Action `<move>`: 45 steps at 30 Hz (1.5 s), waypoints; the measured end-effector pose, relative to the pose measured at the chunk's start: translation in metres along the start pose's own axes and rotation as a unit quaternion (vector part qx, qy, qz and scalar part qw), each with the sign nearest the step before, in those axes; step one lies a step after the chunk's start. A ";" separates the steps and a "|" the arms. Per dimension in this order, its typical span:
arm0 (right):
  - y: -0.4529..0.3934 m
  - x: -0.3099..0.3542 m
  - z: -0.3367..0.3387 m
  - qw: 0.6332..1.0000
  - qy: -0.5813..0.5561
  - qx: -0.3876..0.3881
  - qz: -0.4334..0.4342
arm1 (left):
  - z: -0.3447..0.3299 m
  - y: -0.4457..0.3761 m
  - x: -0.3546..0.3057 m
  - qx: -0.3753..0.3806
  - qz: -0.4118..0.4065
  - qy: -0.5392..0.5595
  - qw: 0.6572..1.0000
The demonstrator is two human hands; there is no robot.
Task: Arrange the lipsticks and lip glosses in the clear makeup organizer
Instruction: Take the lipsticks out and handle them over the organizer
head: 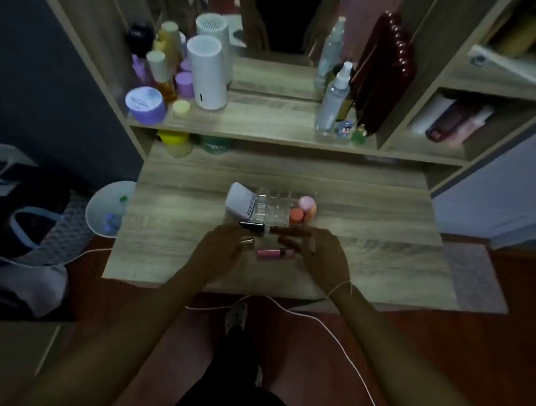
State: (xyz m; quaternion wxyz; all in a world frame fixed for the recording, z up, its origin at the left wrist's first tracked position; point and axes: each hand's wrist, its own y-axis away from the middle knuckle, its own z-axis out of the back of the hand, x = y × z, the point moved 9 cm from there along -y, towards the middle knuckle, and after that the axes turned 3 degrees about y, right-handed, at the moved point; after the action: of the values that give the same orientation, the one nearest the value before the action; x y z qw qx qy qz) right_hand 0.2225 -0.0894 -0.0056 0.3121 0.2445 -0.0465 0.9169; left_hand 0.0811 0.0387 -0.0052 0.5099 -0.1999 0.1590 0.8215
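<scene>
Two hands [222, 250], one pink lip gloss [275, 253]

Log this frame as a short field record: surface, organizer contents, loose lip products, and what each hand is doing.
surface: wooden vanity desk
organizer: clear makeup organizer, middle slots look empty
organizer contents: makeup sponges at its right end, white item at its left
loose products: pink lip gloss lying flat between the hands
left hand: holds a gold-capped tube
right hand: fingers on a dark tube; grip unclear

arms: bare, no sleeves
left hand [217, 250]: no rings or bands visible
right hand [324, 259]: thin pale string bracelet [340, 286] at the wrist, behind the fingers
lower body: dark clothing
</scene>
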 end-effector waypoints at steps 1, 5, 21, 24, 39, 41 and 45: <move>0.000 -0.010 -0.006 0.999 -0.009 0.001 -0.031 | -0.007 -0.005 -0.004 0.003 -0.020 0.009 1.000; 0.002 -0.034 -0.025 0.995 -0.004 0.019 -0.098 | -0.025 -0.027 -0.026 0.012 -0.077 0.013 0.997; -0.002 -0.073 -0.026 0.987 0.000 -0.017 -0.159 | -0.064 -0.072 -0.035 0.025 -0.165 -0.141 0.976; 0.006 -0.087 -0.017 0.976 -0.061 -0.048 -0.203 | -0.074 -0.074 -0.034 0.052 -0.167 -0.186 0.967; 0.034 -0.107 0.010 0.858 -0.355 -0.173 -0.327 | -0.091 -0.095 -0.042 0.156 -0.110 -0.277 0.942; 0.032 -0.103 0.017 0.864 -0.349 -0.179 -0.317 | -0.092 -0.096 -0.041 0.166 -0.108 -0.265 0.944; 0.025 -0.096 0.030 0.880 -0.321 -0.181 -0.300 | -0.089 -0.093 -0.039 0.167 -0.104 -0.226 0.954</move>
State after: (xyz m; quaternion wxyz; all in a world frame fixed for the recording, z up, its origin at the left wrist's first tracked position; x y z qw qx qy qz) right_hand 0.2859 -0.1694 -0.0236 0.5788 0.4668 -0.2337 0.6264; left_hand 0.1951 0.0069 -0.0689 0.6416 0.0640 0.1525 0.7490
